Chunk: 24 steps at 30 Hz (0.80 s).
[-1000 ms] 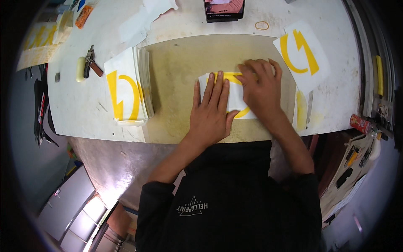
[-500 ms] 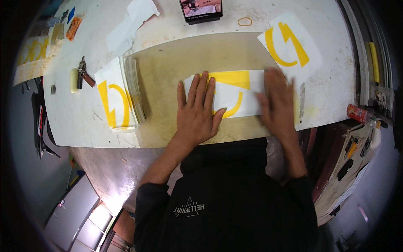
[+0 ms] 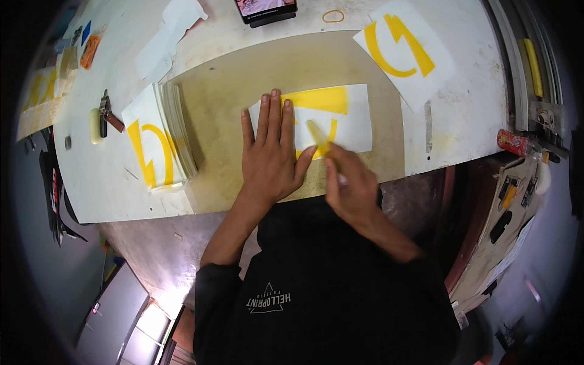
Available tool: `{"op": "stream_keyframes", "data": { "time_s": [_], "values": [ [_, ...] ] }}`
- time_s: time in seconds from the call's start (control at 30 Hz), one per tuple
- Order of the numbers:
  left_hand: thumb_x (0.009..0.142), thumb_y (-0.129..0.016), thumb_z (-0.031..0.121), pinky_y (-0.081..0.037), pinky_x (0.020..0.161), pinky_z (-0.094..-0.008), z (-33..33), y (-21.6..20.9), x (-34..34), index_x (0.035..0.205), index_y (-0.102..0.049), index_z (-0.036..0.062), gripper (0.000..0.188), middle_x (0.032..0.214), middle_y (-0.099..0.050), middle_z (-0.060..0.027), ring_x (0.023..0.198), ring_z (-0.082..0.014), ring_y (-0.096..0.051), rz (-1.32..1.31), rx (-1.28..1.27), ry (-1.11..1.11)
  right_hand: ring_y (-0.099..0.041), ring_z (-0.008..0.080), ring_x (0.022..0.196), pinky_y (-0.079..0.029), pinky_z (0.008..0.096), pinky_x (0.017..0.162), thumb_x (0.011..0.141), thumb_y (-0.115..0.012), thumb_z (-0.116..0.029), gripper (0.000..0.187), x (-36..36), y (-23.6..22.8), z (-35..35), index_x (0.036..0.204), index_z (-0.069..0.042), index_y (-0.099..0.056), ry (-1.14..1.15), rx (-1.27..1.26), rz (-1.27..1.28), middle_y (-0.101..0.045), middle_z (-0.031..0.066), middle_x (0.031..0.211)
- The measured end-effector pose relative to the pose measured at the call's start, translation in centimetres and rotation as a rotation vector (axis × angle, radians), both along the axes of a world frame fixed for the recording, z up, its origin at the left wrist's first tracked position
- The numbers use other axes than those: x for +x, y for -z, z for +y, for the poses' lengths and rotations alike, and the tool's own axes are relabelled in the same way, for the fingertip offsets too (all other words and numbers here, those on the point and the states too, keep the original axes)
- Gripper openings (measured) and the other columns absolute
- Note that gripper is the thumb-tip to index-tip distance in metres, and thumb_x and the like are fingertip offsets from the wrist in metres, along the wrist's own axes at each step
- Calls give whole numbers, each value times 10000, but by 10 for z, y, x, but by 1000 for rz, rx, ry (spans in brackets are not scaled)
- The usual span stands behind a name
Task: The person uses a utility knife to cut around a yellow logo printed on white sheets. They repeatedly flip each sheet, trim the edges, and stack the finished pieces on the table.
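A white sticker sheet (image 3: 359, 128) with a yellow band and a yellow curved shape lies on the tan mat (image 3: 225, 79). My left hand (image 3: 271, 152) presses flat on the sheet's left part, fingers stretched and apart. In my right hand (image 3: 353, 182) is a slim yellow tool (image 3: 317, 134), blurred by motion. Its tip points up and left over the sheet, close to the curved shape and to my left thumb. Whether the tip touches the sheet, I cannot tell.
Left of the mat's middle stands a stack of sheets (image 3: 159, 137) with yellow shapes. Another such sheet (image 3: 420, 73) lies at the far right. A phone (image 3: 266, 9), a rubber band (image 3: 333, 16), nippers (image 3: 109, 115) and torn white paper (image 3: 164, 45) are also on the table.
My right hand has moved left from the sheet's right end to its lower middle, and the yellow tool now shows in it. My left hand stays on the sheet. The whole view has shifted slightly.
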<state>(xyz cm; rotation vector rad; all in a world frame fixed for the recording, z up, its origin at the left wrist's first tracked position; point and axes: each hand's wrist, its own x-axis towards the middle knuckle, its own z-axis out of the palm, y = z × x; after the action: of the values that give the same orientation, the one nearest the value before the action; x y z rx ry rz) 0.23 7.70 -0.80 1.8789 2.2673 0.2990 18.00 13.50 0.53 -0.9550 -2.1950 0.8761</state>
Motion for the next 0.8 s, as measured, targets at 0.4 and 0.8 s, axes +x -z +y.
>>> {"op": "stream_keyframes", "data": {
  "time_s": [0.4,0.8],
  "values": [
    [1031,-512,505,-103,1263,-641,0,0,0,1567,-365,-91,814,1681,-268,-295,1595,-415,-212,-24,34,-10,-748,296,785,-594,350,665,907,-724,24,275,-30,2,36,1181,4,-695,-93,151,-58,-747,166,1019],
    [975,-587,609,-231,1200,-612,-6,-48,25,1459,-545,-7,784,1498,-547,-196,1377,-391,-503,-188,74,-146,-645,252,786,-501,376,749,809,-719,84,449,1,-4,88,1248,-9,-710,35,433,-48,-734,113,970]
  ]
}}
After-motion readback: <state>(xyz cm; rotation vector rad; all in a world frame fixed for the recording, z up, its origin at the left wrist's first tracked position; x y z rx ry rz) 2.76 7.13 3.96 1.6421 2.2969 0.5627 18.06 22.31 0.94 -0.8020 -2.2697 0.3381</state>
